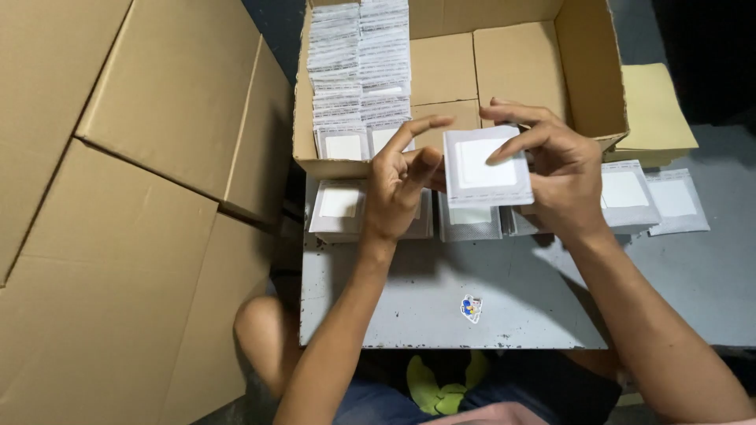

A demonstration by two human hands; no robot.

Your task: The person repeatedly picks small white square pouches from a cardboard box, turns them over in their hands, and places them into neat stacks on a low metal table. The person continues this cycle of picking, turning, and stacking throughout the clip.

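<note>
While both my forearms reach forward over the grey metal table (pixel 441 307), my right hand (pixel 561 175) is raised just in front of the open brown cardboard box (pixel 520 67), wrist bent, fingers curled round the right edge of a square silver foil sachet with a white centre panel (pixel 482 165). That hand is clamped on the sachet, index finger lying across its front and the other fingers behind, holding it upright and facing me above the table's far edge. My left hand (pixel 400 185) stands beside it, palm turned inward, fingers loosely apart; the index finger is stretched up towards the sachet's top left corner, and I cannot tell whether it touches. Below my hands, more flat silver sachets (pixel 630 195) lie in a row on the table, and two stacked rows of the same sachets (pixel 358 71) fill the box's left side.
</note>
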